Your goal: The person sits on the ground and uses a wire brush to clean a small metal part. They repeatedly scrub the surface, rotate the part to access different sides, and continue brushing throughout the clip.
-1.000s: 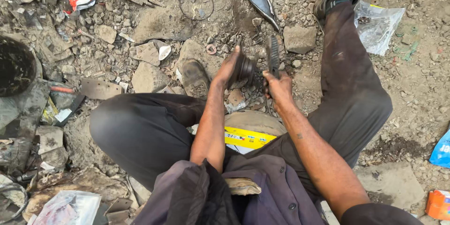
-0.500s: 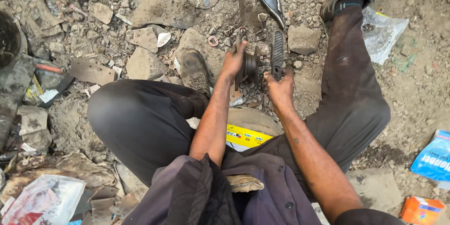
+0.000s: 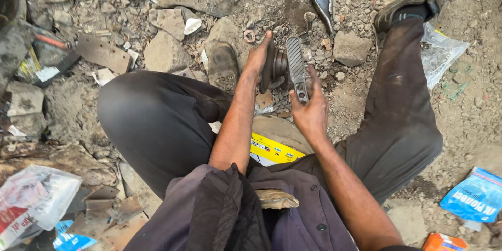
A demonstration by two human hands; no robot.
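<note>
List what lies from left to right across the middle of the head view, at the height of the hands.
Flat rusty plate → grey stone → worn shoe → left hand → dark round metal part → ridged metal bar in the right hand → square stone → clear plastic bag.

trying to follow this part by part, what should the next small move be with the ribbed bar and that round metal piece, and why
Probably steady the round metal part more firmly with the left hand before working the ribbed bar. The right hand grips only the bar's lower end, and the part sits on loose rubble, so it could shift.
</note>
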